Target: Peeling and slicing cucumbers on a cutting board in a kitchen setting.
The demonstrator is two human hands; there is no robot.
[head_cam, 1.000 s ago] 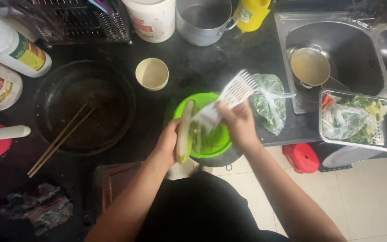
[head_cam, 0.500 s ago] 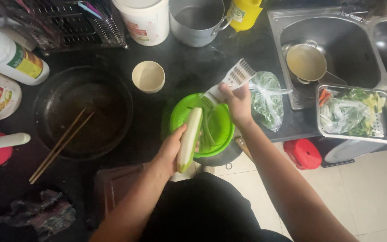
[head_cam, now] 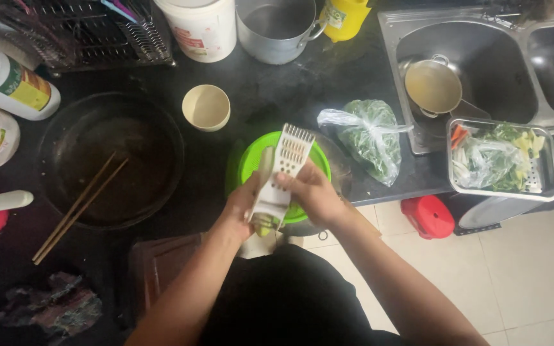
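I read both hands as closed at the centre of the head view. My left hand [head_cam: 242, 208] is wrapped around a pale green, elongated vegetable [head_cam: 265, 168], which stands nearly upright with its lower end protruding below the fist. My right hand [head_cam: 312, 192] grips the lower handle end of a white plastic slotted grater [head_cam: 285, 170]; the grater lies against the vegetable, just right of it, with the slotted head pointing away from my body.

Directly beneath and beyond the two grips sits a bright green round plastic bowl [head_cam: 309, 160] on the black countertop [head_cam: 270, 96]. The vegetable and grater are held over its near rim.

Positions relative to the grip:
- Beyond and left: a small cream-coloured cup [head_cam: 206, 107].
- Left: a dark round wok [head_cam: 110, 160] with a pair of wooden chopsticks [head_cam: 81, 206] resting across its edge.
- Right: a clear plastic bag of green leaves [head_cam: 370, 138], near the bowl.
- Further right: a rectangular metal tray of mixed vegetables [head_cam: 501, 160], at the steel sink [head_cam: 482, 64].
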